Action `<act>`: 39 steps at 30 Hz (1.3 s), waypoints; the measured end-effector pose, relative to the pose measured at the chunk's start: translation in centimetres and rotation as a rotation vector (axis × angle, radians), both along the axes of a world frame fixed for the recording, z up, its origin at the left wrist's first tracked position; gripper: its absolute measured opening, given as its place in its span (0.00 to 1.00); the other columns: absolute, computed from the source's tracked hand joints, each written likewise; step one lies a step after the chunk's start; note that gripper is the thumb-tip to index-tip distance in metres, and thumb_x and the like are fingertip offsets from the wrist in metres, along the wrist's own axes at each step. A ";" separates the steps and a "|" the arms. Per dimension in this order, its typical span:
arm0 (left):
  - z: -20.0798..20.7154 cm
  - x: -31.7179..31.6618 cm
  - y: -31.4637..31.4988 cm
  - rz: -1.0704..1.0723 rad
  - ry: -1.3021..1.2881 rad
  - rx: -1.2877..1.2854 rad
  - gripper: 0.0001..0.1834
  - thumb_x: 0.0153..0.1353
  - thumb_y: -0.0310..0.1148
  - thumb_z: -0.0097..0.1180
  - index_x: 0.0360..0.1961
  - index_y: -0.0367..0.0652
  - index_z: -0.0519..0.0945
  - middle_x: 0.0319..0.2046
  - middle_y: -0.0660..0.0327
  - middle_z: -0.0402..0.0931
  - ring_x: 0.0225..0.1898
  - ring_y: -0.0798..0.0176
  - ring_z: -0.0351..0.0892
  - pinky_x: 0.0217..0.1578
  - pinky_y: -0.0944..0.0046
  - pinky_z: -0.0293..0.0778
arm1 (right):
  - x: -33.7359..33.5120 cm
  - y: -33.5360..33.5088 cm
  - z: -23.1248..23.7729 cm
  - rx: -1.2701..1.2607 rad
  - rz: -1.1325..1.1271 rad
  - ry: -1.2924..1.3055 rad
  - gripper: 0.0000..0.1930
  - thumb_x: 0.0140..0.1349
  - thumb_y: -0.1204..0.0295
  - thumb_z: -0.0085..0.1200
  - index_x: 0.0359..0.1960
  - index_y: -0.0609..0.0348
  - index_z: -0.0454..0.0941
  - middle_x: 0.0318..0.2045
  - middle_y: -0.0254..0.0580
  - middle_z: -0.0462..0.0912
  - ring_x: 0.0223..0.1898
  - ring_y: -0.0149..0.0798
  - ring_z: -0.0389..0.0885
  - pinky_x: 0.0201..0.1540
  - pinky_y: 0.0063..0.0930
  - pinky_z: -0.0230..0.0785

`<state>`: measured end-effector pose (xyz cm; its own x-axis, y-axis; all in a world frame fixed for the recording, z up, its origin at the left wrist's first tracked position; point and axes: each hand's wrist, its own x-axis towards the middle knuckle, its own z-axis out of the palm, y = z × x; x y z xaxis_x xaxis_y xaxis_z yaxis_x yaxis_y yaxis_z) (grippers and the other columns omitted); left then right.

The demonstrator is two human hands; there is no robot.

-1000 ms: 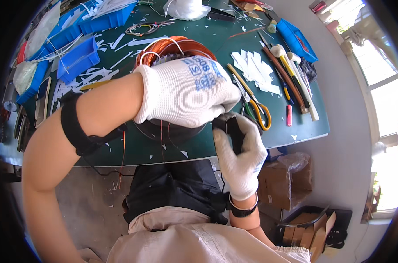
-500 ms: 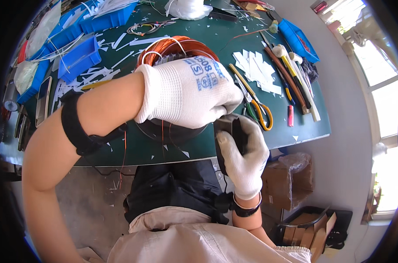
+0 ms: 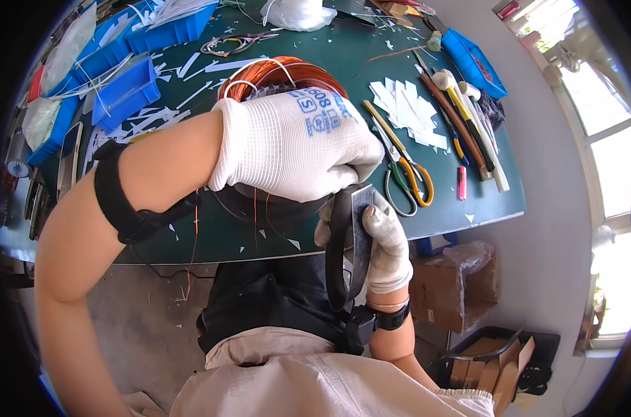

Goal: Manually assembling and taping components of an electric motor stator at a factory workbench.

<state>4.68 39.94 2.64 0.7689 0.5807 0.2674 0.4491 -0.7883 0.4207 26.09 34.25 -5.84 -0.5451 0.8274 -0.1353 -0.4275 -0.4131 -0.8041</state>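
In a white knit glove, my left hand (image 3: 301,146) reaches across a round winding of copper wire (image 3: 308,71), hiding much of it. Its bent fingers meet the top of a black band (image 3: 338,257), which hangs as a narrow loop with a flat grey face on its right. Also gloved, my right hand (image 3: 381,247) grips this band from the right, thumb on the grey face and fingers partly hidden behind. A dark round rim (image 3: 273,212) shows under my left hand, and thin copper wires hang over the table edge. What my left fingertips pinch is mostly hidden.
Scissors (image 3: 414,182) with orange and green handles lie just beyond my right hand. White paper pieces (image 3: 409,115), a mallet (image 3: 451,90) and other long-handled tools are at the right. Blue bins (image 3: 127,94) stand left; a cardboard box (image 3: 440,292) sits below the table's right side.
My right hand has turned and moved slightly down and left. The black band has swung round, so its loop and grey face now show. My left hand has barely shifted.
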 end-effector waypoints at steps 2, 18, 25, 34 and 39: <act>-0.3 0.0 -0.4 -0.012 -0.027 -0.035 0.02 0.55 0.30 0.62 0.29 0.44 0.81 0.26 0.55 0.78 0.35 0.50 0.80 0.38 0.55 0.74 | 0.7 -0.6 -1.9 -0.017 0.102 0.132 0.27 0.60 0.53 0.64 0.47 0.67 0.75 0.37 0.49 0.84 0.35 0.40 0.85 0.42 0.29 0.78; -0.1 -0.1 0.5 0.024 0.027 -0.033 0.04 0.56 0.30 0.60 0.29 0.42 0.80 0.27 0.54 0.79 0.35 0.50 0.80 0.38 0.55 0.75 | -0.3 -2.5 0.2 0.905 -0.588 -1.037 0.18 0.52 0.75 0.69 0.46 0.63 0.81 0.35 0.49 0.85 0.32 0.40 0.84 0.42 0.29 0.75; 0.2 0.6 -0.3 0.015 0.118 0.012 0.08 0.60 0.33 0.53 0.31 0.42 0.81 0.28 0.50 0.81 0.37 0.45 0.83 0.42 0.51 0.77 | -0.2 -3.1 0.8 1.004 -0.660 -1.160 0.22 0.46 0.73 0.73 0.45 0.59 0.82 0.40 0.52 0.84 0.43 0.53 0.82 0.48 0.39 0.73; 0.8 0.8 -0.9 0.000 0.152 -0.085 0.09 0.61 0.34 0.53 0.37 0.41 0.81 0.34 0.48 0.82 0.41 0.45 0.84 0.43 0.49 0.77 | 0.3 -3.7 0.4 0.760 -0.573 -0.953 0.21 0.48 0.72 0.73 0.43 0.65 0.80 0.31 0.45 0.84 0.34 0.42 0.82 0.40 0.32 0.73; 0.7 -0.2 -0.9 0.069 0.150 -0.014 0.08 0.62 0.33 0.54 0.34 0.42 0.82 0.32 0.52 0.80 0.38 0.48 0.83 0.41 0.51 0.77 | -2.2 -1.6 1.5 0.969 -0.666 -1.020 0.20 0.48 0.73 0.70 0.42 0.68 0.80 0.30 0.49 0.85 0.30 0.42 0.85 0.39 0.31 0.75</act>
<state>4.51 39.08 3.32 0.7579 0.6362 0.1441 0.5603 -0.7481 0.3556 23.91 32.66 -4.30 -0.0709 0.8613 0.5031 0.5583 0.4522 -0.6956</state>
